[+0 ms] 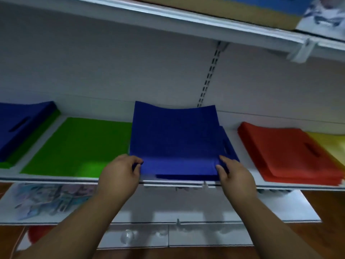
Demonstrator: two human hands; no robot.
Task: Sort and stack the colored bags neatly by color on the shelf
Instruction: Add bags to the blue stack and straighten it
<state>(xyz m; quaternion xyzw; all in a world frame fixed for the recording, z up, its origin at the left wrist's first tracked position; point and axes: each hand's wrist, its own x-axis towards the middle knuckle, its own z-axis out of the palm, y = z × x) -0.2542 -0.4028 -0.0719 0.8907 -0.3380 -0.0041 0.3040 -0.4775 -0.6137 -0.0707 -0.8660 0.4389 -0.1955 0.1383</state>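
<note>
A blue bag [175, 139] lies over a blue stack [228, 148] in the middle of the white shelf [46, 178], its far edge curling up. My left hand [121, 170] pinches its near left corner, and my right hand [233, 171] grips its near right corner. To the left lies a flat green stack [74, 146]. Further left, another blue stack [22, 124] rests on green bags. A red stack [287, 154] sits to the right, with yellow bags [332, 146] beyond it.
An upper shelf [186, 19] overhangs, carrying brown and blue items. A slotted upright [209, 71] runs down the back panel. Below, a lower shelf [291, 206] holds patterned packets [46, 199] at the left. Wooden floor shows at both sides.
</note>
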